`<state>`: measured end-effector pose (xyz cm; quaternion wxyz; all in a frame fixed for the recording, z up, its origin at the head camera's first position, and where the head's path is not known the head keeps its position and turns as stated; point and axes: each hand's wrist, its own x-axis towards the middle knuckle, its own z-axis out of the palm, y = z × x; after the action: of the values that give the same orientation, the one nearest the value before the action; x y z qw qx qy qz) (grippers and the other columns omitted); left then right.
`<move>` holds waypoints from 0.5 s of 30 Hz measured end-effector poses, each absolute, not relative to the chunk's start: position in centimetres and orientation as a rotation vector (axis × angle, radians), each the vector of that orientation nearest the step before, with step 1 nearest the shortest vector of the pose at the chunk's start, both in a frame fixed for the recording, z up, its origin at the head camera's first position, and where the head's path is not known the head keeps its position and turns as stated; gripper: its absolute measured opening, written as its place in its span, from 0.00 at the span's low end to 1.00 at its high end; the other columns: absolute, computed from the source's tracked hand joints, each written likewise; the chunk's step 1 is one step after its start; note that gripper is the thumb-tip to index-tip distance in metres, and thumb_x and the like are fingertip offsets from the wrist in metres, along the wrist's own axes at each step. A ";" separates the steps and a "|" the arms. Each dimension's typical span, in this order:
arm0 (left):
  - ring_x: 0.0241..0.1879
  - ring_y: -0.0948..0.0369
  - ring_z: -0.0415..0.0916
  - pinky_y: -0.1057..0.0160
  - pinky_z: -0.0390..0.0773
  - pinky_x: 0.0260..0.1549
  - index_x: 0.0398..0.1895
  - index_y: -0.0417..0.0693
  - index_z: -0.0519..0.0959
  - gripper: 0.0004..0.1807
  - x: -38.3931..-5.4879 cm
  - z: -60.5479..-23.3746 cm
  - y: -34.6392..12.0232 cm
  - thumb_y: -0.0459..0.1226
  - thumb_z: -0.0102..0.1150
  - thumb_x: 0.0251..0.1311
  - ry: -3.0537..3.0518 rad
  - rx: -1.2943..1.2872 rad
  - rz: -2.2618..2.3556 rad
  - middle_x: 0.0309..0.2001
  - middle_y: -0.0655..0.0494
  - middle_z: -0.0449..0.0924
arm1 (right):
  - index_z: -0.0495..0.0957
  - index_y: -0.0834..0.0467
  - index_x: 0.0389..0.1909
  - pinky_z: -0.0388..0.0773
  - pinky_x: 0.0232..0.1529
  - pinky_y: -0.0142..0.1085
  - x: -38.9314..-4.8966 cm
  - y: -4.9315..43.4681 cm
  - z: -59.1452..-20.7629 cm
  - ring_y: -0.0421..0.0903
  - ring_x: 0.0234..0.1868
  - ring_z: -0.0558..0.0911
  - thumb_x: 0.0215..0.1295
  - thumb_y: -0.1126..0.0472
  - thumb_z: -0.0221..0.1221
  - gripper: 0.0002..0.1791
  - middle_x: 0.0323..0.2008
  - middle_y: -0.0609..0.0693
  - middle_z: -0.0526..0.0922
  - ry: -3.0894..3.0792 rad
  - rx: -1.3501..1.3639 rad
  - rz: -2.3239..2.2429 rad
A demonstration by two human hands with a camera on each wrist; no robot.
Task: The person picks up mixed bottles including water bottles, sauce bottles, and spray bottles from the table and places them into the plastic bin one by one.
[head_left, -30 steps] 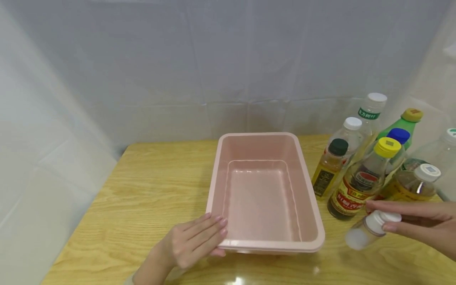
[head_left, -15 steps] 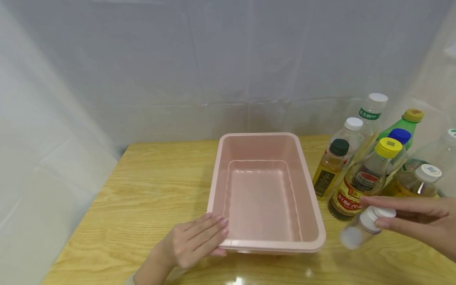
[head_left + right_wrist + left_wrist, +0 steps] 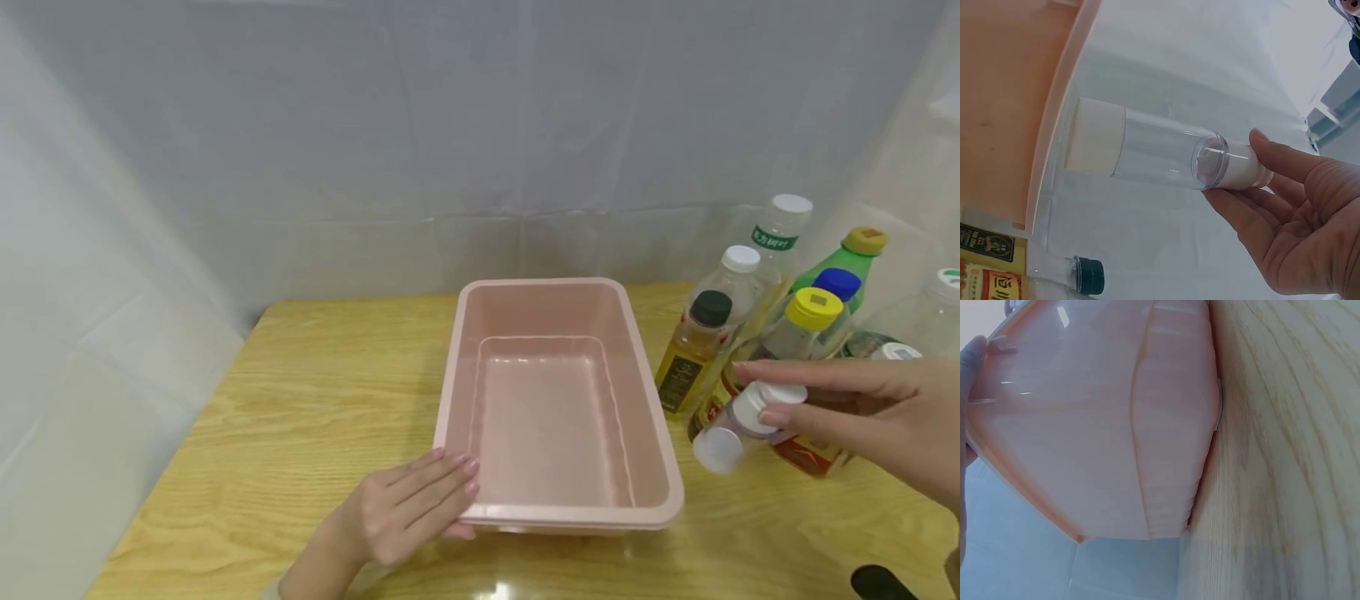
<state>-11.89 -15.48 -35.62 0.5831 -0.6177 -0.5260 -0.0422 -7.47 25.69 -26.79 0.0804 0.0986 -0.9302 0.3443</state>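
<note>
A pink rectangular basin [image 3: 555,433] sits on the wooden table. My left hand [image 3: 405,508] holds its near left corner, fingers lying over the rim and thumb beneath it; the left wrist view shows the basin's outer wall [image 3: 1097,425]. My right hand [image 3: 877,417] pinches a small clear bottle [image 3: 1160,147] by its white cap [image 3: 1241,165], between thumb and fingers. The bottle is tilted above the table, right of the basin, its far end white. Behind it, partly covered, are a yellow-capped sauce bottle [image 3: 813,310] and a small dark-capped oil bottle [image 3: 686,358].
More bottles crowd the table's right side: a white-capped one [image 3: 741,260], a tall one with a green band [image 3: 783,229], a green one with a yellow cap [image 3: 843,267] and a large clear one [image 3: 922,312]. White sheeting [image 3: 337,167] hangs behind the table.
My right hand has lifted the small bottle and moved it left and away from me, in front of the yellow-capped bottle. My left hand and the basin stay in place.
</note>
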 end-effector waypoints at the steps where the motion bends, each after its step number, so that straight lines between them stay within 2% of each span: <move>1: 0.32 0.56 0.85 0.63 0.88 0.35 0.36 0.36 0.83 0.20 -11.9 -35.7 -15.5 0.47 0.56 0.63 -1.228 -1.441 -0.098 0.33 0.43 0.85 | 0.80 0.48 0.54 0.85 0.26 0.26 -7.6 25.6 -26.6 0.33 0.34 0.84 0.56 0.61 0.67 0.22 0.46 0.48 0.85 -2.764 0.316 1.041; 5: 0.31 0.56 0.85 0.64 0.88 0.34 0.35 0.36 0.83 0.20 -11.9 -35.6 -15.4 0.47 0.55 0.63 -1.223 -1.442 -0.099 0.33 0.44 0.85 | 0.82 0.50 0.50 0.85 0.26 0.28 -8.2 24.8 -26.1 0.37 0.34 0.85 0.53 0.66 0.68 0.21 0.43 0.37 0.85 -2.666 0.382 1.137; 7: 0.31 0.56 0.85 0.64 0.88 0.34 0.35 0.37 0.83 0.20 -11.9 -35.6 -15.4 0.47 0.55 0.63 -1.221 -1.443 -0.100 0.33 0.44 0.85 | 0.83 0.50 0.48 0.85 0.23 0.30 -8.5 24.4 -25.8 0.38 0.32 0.85 0.53 0.67 0.68 0.19 0.42 0.37 0.85 -2.649 0.383 1.170; 9: 0.31 0.56 0.85 0.64 0.88 0.34 0.35 0.37 0.83 0.20 -11.9 -35.6 -15.4 0.47 0.55 0.63 -1.223 -1.444 -0.102 0.32 0.44 0.85 | 0.83 0.49 0.47 0.84 0.20 0.31 -8.7 23.8 -25.4 0.39 0.28 0.84 0.54 0.65 0.68 0.18 0.41 0.38 0.86 -2.661 0.369 1.179; 11: 0.31 0.56 0.85 0.64 0.88 0.34 0.35 0.37 0.83 0.20 -12.0 -35.7 -15.5 0.47 0.56 0.63 -1.224 -1.445 -0.107 0.32 0.44 0.85 | 0.83 0.45 0.47 0.83 0.19 0.32 -8.9 23.2 -24.9 0.37 0.29 0.84 0.56 0.60 0.68 0.17 0.42 0.36 0.85 -2.712 0.339 1.161; 15: 0.31 0.56 0.85 0.64 0.88 0.34 0.34 0.37 0.83 0.19 -11.9 -35.5 -15.4 0.47 0.55 0.64 -1.227 -1.447 -0.109 0.32 0.44 0.86 | 0.83 0.43 0.47 0.86 0.27 0.30 -9.5 22.1 -23.9 0.34 0.36 0.84 0.56 0.55 0.67 0.16 0.46 0.35 0.84 -2.777 0.341 1.204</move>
<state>-11.88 -15.40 -35.47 0.5814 -0.6194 -0.5254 -0.0468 -9.50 22.05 -23.87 0.0477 0.1117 -0.9107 0.3949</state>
